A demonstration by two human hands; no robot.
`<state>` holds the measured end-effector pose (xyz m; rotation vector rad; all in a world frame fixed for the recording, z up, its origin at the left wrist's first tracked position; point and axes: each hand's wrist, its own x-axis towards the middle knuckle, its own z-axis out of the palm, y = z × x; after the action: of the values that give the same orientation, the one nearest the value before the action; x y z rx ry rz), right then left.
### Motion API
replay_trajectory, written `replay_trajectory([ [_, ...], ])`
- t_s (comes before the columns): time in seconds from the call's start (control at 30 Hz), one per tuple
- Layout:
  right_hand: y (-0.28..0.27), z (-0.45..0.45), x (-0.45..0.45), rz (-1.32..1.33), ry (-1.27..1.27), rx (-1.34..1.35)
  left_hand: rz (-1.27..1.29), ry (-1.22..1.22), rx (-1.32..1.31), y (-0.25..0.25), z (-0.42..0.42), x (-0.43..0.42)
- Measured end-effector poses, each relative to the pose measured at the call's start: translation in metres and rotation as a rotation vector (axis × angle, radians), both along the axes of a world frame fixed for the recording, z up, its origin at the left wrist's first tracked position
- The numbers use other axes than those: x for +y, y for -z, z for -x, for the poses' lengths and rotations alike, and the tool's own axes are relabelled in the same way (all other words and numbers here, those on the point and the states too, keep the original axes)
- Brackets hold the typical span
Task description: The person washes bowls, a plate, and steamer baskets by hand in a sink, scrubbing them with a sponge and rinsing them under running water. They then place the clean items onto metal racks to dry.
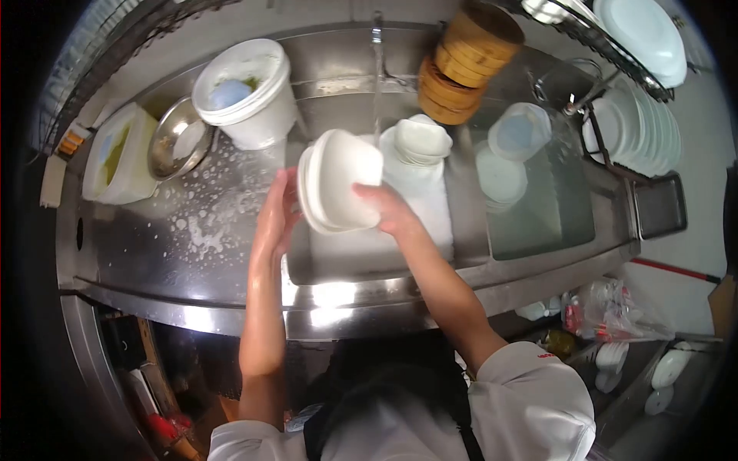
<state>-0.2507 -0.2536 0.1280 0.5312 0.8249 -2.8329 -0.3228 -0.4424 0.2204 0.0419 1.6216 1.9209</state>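
Note:
Over the left sink basin [338, 273], I hold a small stack of white square bowls [338, 165], tilted on its side with the hollow facing right. My left hand [278, 211] presses against the outside of the stack on its left. My right hand [386, 209] grips the right side, its fingers reaching into the front bowl. Just to the right, another stack of white bowls [421, 144] stands in the same basin among white suds [423, 203]. Behind it, a thin stream of water falls from the tap [377, 34].
The right basin [546, 230] holds water, with pale bowls [501, 177] and a clear container [520, 132]. Bamboo steamers [453, 96] are stacked behind. On the left stand a white bucket [261, 115], a metal bowl [163, 146] and a white tub [138, 165]. Plates [646, 131] fill a right-hand rack.

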Motion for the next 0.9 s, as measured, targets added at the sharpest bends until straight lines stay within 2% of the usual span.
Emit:
replay_trajectory([
  [0.03, -0.002, -0.019, 0.023, 0.037, 0.042, 0.006, -0.047, 0.081, -0.061, 0.017, 0.006, 0.02],
  [0.1, -0.023, -0.065, 0.068, -0.143, 0.235, -0.153, 0.026, 0.169, -0.101, 0.057, 0.012, 0.067],
  [0.17, -0.016, -0.11, 0.12, -0.1, 0.412, -0.097, 0.097, 0.191, -0.156, 0.106, 0.01, 0.121],
  [0.23, 0.004, -0.157, 0.182, -0.094, 0.568, -0.155, 0.125, 0.209, -0.207, 0.147, 0.002, 0.177],
  [0.3, 0.009, -0.201, 0.236, -0.175, 0.667, -0.177, 0.157, 0.033, -0.306, 0.177, -0.006, 0.235],
  [0.4, 0.06, -0.261, 0.327, -0.332, 0.776, -0.254, 0.117, -0.221, -0.401, 0.216, -0.006, 0.298],
  [0.5, 0.09, -0.295, 0.403, -0.325, 0.802, -0.341, 0.08, -0.455, -0.476, 0.261, 0.012, 0.328],
  [0.6, 0.127, -0.313, 0.468, -0.395, 0.732, -0.455, 0.305, -0.676, -0.389, 0.268, 0.012, 0.348],
  [0.63, 0.135, -0.314, 0.481, -0.414, 0.695, -0.394, 0.315, -0.726, -0.362, 0.275, 0.014, 0.351],
  [0.73, 0.163, -0.311, 0.511, -0.636, 0.669, -0.553, 0.29, -0.76, -0.293, 0.302, 0.022, 0.345],
  [0.77, 0.223, -0.335, 0.541, -0.589, 0.735, -0.586, 0.154, -0.711, -0.332, 0.287, 0.018, 0.342],
  [0.83, 0.245, -0.341, 0.562, -1.329, 0.385, -0.652, 0.177, -0.599, -0.36, 0.26, 0.016, 0.335],
  [0.9, 0.311, -0.351, 0.576, -1.611, 0.285, -0.523, 0.155, -0.489, -0.361, 0.264, 0.02, 0.328],
])
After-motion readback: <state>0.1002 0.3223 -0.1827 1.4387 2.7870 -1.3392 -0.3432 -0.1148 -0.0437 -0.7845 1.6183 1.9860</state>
